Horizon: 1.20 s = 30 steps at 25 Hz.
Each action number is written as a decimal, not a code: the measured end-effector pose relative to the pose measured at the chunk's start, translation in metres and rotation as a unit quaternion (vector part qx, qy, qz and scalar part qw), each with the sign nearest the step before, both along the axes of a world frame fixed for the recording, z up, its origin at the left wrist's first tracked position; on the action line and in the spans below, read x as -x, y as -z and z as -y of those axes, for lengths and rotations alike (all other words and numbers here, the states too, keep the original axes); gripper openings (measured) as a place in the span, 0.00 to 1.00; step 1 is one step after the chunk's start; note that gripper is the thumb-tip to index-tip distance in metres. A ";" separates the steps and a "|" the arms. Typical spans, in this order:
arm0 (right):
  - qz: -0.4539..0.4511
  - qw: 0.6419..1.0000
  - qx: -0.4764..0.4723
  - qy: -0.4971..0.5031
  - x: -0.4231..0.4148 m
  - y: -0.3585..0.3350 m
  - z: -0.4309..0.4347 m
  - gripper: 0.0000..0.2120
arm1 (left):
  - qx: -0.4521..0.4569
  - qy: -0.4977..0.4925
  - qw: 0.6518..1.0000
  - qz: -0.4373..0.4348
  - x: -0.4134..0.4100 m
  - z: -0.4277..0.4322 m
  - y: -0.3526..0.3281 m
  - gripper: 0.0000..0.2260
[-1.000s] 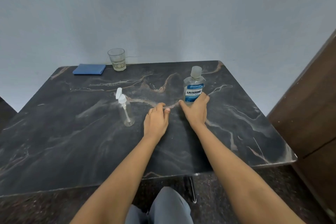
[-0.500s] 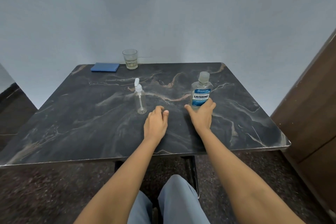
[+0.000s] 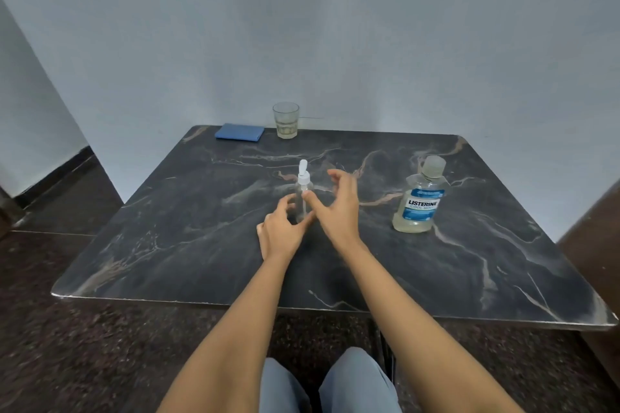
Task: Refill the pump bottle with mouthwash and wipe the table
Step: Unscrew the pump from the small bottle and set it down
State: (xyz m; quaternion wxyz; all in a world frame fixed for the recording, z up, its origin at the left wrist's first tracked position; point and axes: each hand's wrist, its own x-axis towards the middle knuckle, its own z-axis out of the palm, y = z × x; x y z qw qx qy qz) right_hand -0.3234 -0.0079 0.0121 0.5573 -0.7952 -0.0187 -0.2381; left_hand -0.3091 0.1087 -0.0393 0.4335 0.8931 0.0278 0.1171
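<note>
Both hands (image 3: 312,221) left the mouthwash, now flanking pump bottle (image 3: 303,193).

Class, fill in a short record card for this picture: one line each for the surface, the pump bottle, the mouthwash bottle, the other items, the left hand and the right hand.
surface: dark marbled table
pump bottle: small clear pump bottle, upright, mid-table, pump top on
mouthwash bottle: Listerine bottle, upright, capped, right of the hands, untouched
other items: folded blue cloth and glass tumbler at the far edge
left hand: left hand closing around the pump bottle's base
right hand: right hand open, fingers spread beside the pump top
</note>
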 end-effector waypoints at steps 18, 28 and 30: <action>0.003 0.987 -0.160 -0.004 -0.033 0.006 -0.031 0.05 | -0.074 0.009 0.997 0.016 -0.006 0.004 0.008 0.14; -0.021 0.989 -0.120 -0.083 -0.027 0.005 -0.020 0.09 | -0.092 0.004 0.996 0.004 -0.005 0.005 0.004 0.15; -0.028 0.992 -0.097 -0.081 -0.031 0.003 -0.021 0.08 | -0.092 0.005 0.996 0.005 -0.006 0.005 0.004 0.15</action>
